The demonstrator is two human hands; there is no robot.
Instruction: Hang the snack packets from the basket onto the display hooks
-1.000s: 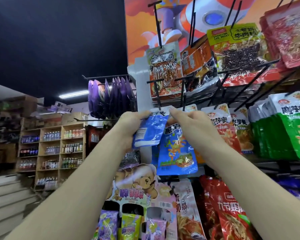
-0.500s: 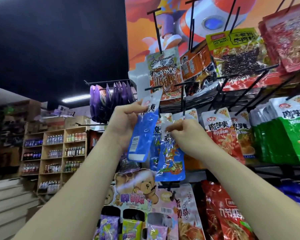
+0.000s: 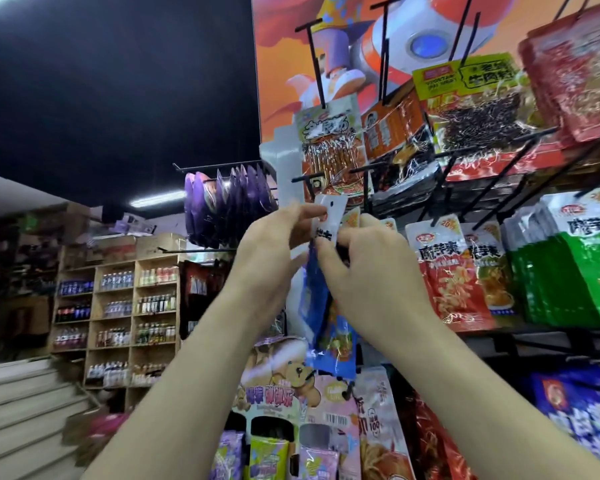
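Note:
A blue snack packet [image 3: 317, 299] with a white top hangs edge-on in front of the rack. My left hand [image 3: 271, 244] pinches its white top from the left, just under the hang hole. My right hand [image 3: 368, 261] pinches the packet from the right, partly hiding more blue packets [image 3: 338, 344] behind it. A black display hook [image 3: 307, 178] ends just above the packet's top. The basket is out of view.
Rows of black hooks carry red packets [image 3: 447, 271], green packets [image 3: 575, 268] and orange packets [image 3: 329, 150]. Purple packets [image 3: 222, 209] hang at the left. Wooden shelves of bottles [image 3: 118, 313] stand at the far left, with steps [image 3: 21, 403] below them.
The blue packet has swung from flat to edge-on and risen toward the hook. My right hand has come up from the hanging packets to pinch it alongside my left hand.

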